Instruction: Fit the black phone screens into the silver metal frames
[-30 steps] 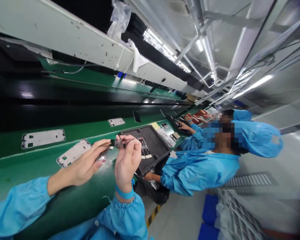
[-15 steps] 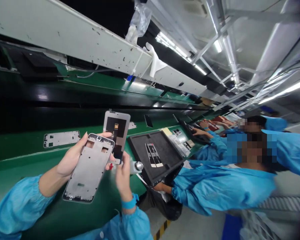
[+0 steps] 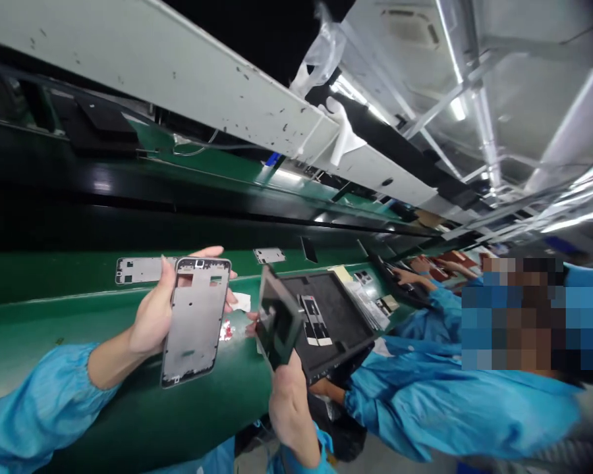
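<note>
My left hand (image 3: 151,322) is closed around a phone frame (image 3: 192,329), a grey metal plate with a dark rim and small cut-outs near its top. Its fingers reach behind the frame and show past the right edge. To the right, my right hand (image 3: 289,395) grips a phone screen (image 3: 279,319) by its lower edge. That screen is tilted, so I see it at a slant, and it is somewhat blurred. The two parts are held apart. Behind the left hand a second phone frame (image 3: 145,270) lies on the green bench (image 3: 103,368).
A black tray (image 3: 348,316) holding several screen parts (image 3: 316,319) stands right of my hands. Another metal plate (image 3: 269,255) and a dark panel (image 3: 309,249) lie farther back. A co-worker's blue sleeve (image 3: 405,401) is close on the right. A white beam (image 3: 202,72) crosses overhead.
My right hand has moved the phone screen away from the frame, to the right, and turned it. The frame in my left hand is more upright. The camera view has shifted.
</note>
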The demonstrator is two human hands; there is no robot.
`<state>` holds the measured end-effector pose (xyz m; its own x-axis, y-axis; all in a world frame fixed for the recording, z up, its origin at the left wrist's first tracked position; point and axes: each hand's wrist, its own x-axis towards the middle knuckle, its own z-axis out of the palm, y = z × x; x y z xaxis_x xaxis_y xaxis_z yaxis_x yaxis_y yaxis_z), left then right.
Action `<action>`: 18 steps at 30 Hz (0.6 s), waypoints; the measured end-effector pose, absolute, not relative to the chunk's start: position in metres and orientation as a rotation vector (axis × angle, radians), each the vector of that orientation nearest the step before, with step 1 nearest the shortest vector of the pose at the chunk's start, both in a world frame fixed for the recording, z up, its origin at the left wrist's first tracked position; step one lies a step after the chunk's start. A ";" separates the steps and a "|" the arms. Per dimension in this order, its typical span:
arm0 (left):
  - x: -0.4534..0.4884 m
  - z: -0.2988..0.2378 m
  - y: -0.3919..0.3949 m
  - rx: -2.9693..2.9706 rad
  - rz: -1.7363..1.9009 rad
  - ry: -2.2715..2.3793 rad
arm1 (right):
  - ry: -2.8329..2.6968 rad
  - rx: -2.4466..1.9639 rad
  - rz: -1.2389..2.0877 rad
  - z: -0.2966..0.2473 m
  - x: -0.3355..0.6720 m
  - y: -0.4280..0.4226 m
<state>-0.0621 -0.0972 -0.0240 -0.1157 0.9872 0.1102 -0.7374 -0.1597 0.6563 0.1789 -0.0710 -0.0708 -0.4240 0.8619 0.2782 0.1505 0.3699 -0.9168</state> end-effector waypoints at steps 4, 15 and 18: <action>-0.065 -0.026 -0.089 0.591 1.759 0.634 | -2.267 -0.720 0.876 -0.037 0.178 -0.070; -0.083 -0.023 -0.087 0.704 1.947 0.542 | -2.332 -0.698 0.805 -0.033 0.178 -0.063; -0.085 -0.022 -0.089 0.800 1.945 0.533 | -2.335 -0.693 0.825 -0.030 0.170 -0.063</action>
